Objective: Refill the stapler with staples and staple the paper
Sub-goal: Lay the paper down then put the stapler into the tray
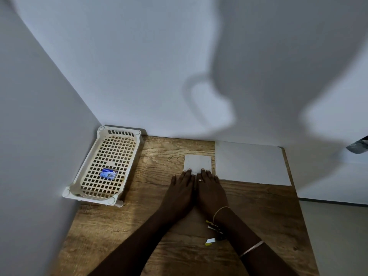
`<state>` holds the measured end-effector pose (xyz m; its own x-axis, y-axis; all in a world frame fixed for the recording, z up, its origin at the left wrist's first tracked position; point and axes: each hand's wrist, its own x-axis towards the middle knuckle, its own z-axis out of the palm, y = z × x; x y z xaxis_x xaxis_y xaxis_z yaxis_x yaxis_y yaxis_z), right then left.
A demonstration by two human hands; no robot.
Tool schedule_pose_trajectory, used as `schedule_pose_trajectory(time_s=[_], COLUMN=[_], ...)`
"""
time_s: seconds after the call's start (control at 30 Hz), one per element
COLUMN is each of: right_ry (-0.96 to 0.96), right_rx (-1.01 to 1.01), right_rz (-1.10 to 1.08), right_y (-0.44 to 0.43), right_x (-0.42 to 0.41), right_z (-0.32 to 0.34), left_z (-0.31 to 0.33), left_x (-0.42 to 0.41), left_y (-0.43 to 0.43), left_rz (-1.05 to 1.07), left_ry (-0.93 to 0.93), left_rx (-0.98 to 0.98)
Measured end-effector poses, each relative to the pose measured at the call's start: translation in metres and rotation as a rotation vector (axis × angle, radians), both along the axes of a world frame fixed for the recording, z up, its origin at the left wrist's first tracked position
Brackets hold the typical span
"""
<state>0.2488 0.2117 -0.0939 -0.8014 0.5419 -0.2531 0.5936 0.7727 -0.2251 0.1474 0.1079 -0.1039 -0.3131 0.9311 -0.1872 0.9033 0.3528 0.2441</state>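
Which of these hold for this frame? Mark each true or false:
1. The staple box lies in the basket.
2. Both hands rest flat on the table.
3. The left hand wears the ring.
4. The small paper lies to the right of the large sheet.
1. True. The blue staple box lies inside the cream basket.
2. True. The left hand and right hand lie palm down, fingertips on the small paper.
3. False. The ring is on the right hand.
4. False. The small paper lies to the left of the large sheet.
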Motion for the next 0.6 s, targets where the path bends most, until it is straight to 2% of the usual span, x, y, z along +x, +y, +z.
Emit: schedule_pose_trajectory(time_s=[0.6], right_ry=[-0.021], right_rx=[-0.035], right_rz=[-0.055], right_y=[0.059], right_x=[-0.046], right_z=[0.007], left_z=[0.003], left_x=[-0.042], left_y=[0.063], left_rz=[0.002], left_ry=[-0.041], left_rx=[0.035])
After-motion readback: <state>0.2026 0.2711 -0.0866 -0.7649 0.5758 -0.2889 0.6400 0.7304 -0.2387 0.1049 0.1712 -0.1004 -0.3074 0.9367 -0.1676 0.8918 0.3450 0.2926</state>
